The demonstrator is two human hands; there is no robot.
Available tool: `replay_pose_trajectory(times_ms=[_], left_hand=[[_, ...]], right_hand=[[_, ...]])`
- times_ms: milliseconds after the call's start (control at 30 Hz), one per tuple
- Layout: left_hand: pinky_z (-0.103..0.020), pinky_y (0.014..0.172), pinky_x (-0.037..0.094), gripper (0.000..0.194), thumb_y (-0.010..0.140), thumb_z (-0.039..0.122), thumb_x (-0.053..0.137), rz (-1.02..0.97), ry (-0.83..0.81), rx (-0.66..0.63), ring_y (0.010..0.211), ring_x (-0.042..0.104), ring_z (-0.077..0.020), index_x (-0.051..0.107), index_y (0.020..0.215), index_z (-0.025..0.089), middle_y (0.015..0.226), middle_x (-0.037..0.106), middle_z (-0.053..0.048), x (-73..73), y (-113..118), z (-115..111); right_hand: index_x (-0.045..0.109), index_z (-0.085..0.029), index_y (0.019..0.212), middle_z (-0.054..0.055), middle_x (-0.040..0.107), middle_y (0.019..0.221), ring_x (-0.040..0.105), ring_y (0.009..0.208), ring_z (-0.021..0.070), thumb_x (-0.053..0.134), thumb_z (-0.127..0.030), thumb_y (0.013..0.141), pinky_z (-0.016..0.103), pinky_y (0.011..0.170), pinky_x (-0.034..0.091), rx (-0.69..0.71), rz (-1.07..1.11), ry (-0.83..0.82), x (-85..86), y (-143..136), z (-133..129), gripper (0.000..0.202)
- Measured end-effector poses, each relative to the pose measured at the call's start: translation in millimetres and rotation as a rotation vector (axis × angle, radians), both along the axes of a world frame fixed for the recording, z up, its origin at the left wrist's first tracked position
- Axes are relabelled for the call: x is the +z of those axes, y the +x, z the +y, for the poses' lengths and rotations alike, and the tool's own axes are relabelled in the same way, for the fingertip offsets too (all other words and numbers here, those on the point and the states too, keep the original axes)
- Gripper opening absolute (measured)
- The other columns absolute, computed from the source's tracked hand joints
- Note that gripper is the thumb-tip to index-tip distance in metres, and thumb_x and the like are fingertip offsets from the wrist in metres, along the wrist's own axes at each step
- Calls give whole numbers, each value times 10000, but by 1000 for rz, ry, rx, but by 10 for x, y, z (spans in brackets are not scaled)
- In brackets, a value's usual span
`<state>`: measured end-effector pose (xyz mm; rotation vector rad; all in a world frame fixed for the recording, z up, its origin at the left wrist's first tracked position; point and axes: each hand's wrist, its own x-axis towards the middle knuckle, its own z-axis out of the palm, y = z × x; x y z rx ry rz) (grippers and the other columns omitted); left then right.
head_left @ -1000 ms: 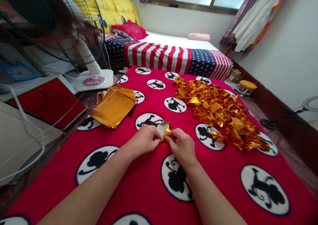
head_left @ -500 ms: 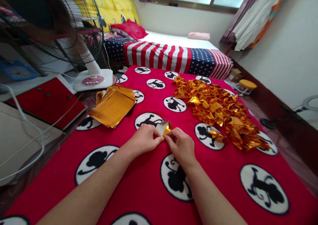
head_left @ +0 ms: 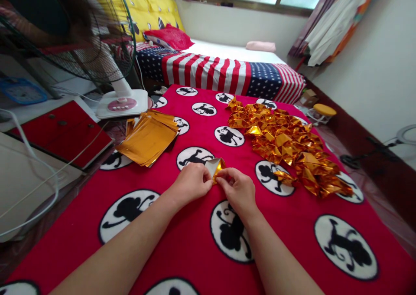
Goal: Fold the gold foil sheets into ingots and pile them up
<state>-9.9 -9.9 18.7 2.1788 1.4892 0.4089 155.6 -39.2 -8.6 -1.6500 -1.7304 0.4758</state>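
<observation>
A small piece of gold foil paper (head_left: 219, 166), partly folded with its pale inner side showing, is between my two hands over the red cloth. My left hand (head_left: 194, 181) pinches its left and lower edge. At the right edge, my right hand (head_left: 238, 188) grips it between thumb and fingers. A stack of flat gold sheets (head_left: 149, 139) lies to the left, beyond my left hand. On the right is a big heap of folded gold foil pieces (head_left: 279, 139), with one piece (head_left: 285, 178) at its near edge.
The red cloth (head_left: 169, 247) has round monkey prints. A fan (head_left: 121, 102) stands at the left beside a red-fronted cabinet (head_left: 61, 132) and a white cable (head_left: 53, 178). A bed (head_left: 221, 73) is at the back. A yellow stool (head_left: 324, 110) stands at the right.
The fingers of both hands have shifted slightly on the foil piece, with a little more gold showing between them. The stack and the heap have not moved.
</observation>
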Motion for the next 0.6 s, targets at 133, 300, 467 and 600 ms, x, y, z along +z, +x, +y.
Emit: replay_pose_trajectory(times_ms=[133,300,467,600], left_hand=[[-260,567,375,184,730,243,566,-2,7,-3,624,624,-178,682,607,172,681,708,-70,-5,7,-12],[-261,573,376,176,719,228,554,13,12,8,628,621,-177,668,598,171,681,702,-73,7,36,-15],[-265,569,376,177,710,229,544,20,16,20,625,618,-178,665,592,176,675,699,-67,-21,43,-8],[-265,571,381,186,714,242,539,18,28,21,624,617,-176,662,588,182,671,698,-62,-37,35,-5]], right_hand=[[710,-260,833,-23,695,677,592,575,142,691,-321,771,248,557,371,-39,9,-7,-8,-10,1,89],[704,-250,817,-21,702,694,590,567,134,680,-324,777,241,549,368,-40,40,-17,-8,-6,-5,88],[702,-244,814,-23,688,668,583,556,129,663,-343,789,237,542,358,-45,38,-16,1,-10,-11,109],[694,-245,821,-23,691,693,584,571,131,656,-322,791,239,555,358,-48,-3,15,-13,-21,-8,91]])
